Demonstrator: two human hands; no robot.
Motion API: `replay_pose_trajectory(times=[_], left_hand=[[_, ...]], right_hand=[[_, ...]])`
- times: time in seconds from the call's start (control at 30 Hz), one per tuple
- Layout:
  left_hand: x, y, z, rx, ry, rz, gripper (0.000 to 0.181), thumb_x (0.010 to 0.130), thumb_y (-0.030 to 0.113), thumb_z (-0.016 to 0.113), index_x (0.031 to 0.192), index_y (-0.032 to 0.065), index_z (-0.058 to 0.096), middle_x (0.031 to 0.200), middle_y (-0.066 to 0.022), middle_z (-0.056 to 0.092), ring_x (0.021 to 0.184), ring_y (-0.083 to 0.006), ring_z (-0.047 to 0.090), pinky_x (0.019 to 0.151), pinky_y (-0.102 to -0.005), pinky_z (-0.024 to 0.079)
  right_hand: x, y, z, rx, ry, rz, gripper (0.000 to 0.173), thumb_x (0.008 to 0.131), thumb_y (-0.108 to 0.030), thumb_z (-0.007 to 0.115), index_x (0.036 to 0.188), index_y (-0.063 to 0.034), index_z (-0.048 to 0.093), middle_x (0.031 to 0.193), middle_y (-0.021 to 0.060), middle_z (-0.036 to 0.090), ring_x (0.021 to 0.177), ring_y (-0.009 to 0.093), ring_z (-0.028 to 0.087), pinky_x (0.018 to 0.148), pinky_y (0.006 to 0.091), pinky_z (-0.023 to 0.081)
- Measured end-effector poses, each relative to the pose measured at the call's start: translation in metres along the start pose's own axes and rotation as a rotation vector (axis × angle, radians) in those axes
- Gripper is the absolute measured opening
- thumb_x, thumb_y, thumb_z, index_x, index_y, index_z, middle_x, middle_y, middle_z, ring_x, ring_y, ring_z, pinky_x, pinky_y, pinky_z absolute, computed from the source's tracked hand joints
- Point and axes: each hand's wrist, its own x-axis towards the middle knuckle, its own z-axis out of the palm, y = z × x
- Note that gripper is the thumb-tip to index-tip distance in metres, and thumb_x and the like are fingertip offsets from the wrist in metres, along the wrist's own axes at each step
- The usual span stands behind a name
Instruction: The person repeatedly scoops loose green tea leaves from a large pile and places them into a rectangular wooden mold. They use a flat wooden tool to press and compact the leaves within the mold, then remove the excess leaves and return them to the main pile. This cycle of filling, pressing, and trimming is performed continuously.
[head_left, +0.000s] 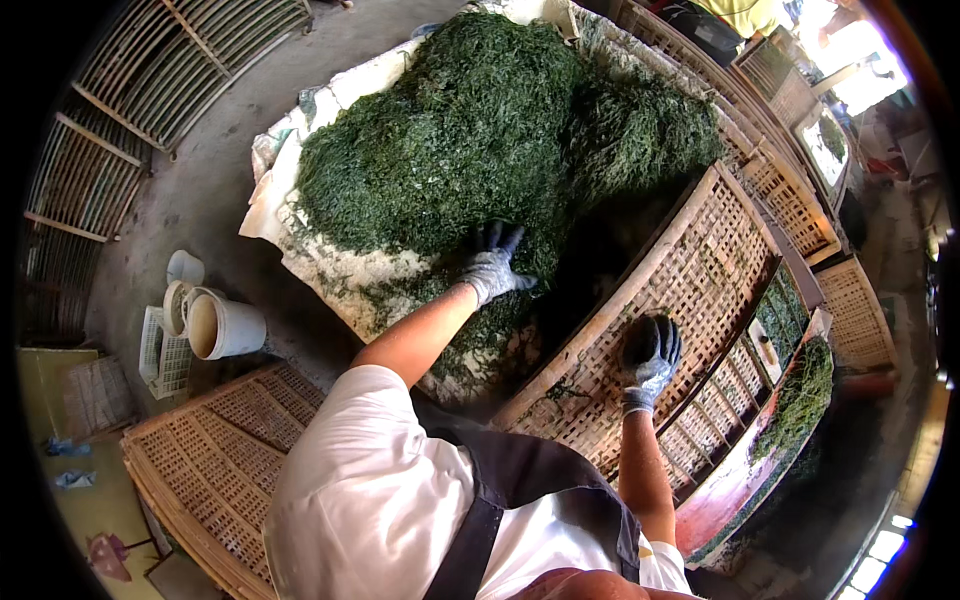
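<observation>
A large mound of shredded dark green plant matter, seaweed-like (450, 142), is heaped on a pale sheet (337, 262). My left hand (496, 264), in a grey-and-dark work glove, lies with spread fingers against the near edge of the mound. To its right, a woven bamboo tray (690, 277) slants across in front of me, with green scraps stuck on its weave. Over this tray is my gloved right hand (651, 364), its fingers pointing away from me. A dark patch beside its thumb side hides whether anything is held.
Another woven bamboo tray (225, 450) lies at lower left. A white bucket (225, 324) and a white plastic basket (166, 360) stand on the floor. Slatted racks (187, 60) line the upper left. More green strands (799, 397) lie on a board at right. A person's yellow clothing (739, 15) shows at top right.
</observation>
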Motion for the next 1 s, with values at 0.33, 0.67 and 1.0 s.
replay_pose_trajectory(times=[0.33, 0.67, 1.0], left_hand=[[0.067, -0.028, 0.014, -0.112, -0.053, -0.012, 0.128, 0.066, 0.059, 0.091, 0.168, 0.0276, 0.020, 0.174, -0.0236, 0.008, 0.158, -0.0490, 0.015, 0.127, -0.0588, 0.020], [0.032, -0.022, 0.000, -0.159, 0.225, 0.199, 0.044, 0.086, 0.018, 0.067, 0.130, 0.0125, 0.070, 0.123, -0.0211, 0.071, 0.118, -0.0398, 0.066, 0.105, -0.0486, 0.053], [-0.142, 0.070, -0.279, 0.486, 0.421, 0.696, 0.062, 0.088, 0.025, 0.071, 0.144, 0.0035, 0.055, 0.137, -0.0140, 0.062, 0.130, -0.0267, 0.057, 0.116, -0.0398, 0.044]], right_hand=[[0.014, -0.012, -0.005, 0.012, 0.032, -0.057, 0.029, 0.084, -0.017, 0.074, 0.112, -0.0125, 0.071, 0.124, 0.0143, 0.068, 0.115, 0.039, 0.063, 0.100, 0.0515, 0.049], [0.011, -0.013, -0.014, 0.065, 0.131, -0.075, 0.027, 0.081, -0.021, 0.076, 0.107, -0.0139, 0.072, 0.120, 0.0133, 0.067, 0.112, 0.038, 0.062, 0.098, 0.0507, 0.049], [0.149, -0.112, -0.097, 1.274, -0.102, 0.086, 0.068, 0.106, -0.053, 0.052, 0.144, 0.0038, 0.056, 0.142, 0.0208, 0.062, 0.128, 0.035, 0.061, 0.115, 0.0404, 0.044]])
